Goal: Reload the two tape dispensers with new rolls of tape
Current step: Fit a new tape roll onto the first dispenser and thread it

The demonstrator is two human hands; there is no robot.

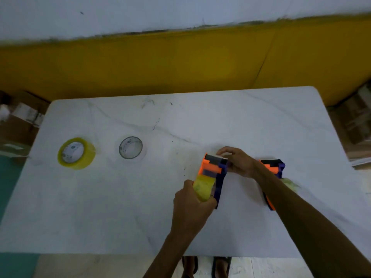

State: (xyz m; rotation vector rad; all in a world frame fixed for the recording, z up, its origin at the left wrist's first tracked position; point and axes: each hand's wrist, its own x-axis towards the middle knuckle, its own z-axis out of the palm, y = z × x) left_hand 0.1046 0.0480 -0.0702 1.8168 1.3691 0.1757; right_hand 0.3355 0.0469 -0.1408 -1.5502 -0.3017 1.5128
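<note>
An orange and blue tape dispenser (213, 169) lies on the white table (180, 227), loaded with a yellowish tape roll (202, 187). My left hand (190, 207) grips that roll and the dispenser's rear. My right hand (239, 162) holds the dispenser's front end near the cutter. A second orange and blue dispenser (274, 167) lies just right of it, partly hidden behind my right forearm. Two rolls lie flat at the left: a thick yellow roll (76, 153) and a thin, nearly bare core (130, 147).
A yellow wall panel (180, 63) runs behind the table. Cardboard boxes (22, 117) sit off the left edge and more boxes (353, 125) off the right. Sandalled feet (206, 266) show below the near edge. Pale tape scrap (291, 183) lies by the second dispenser.
</note>
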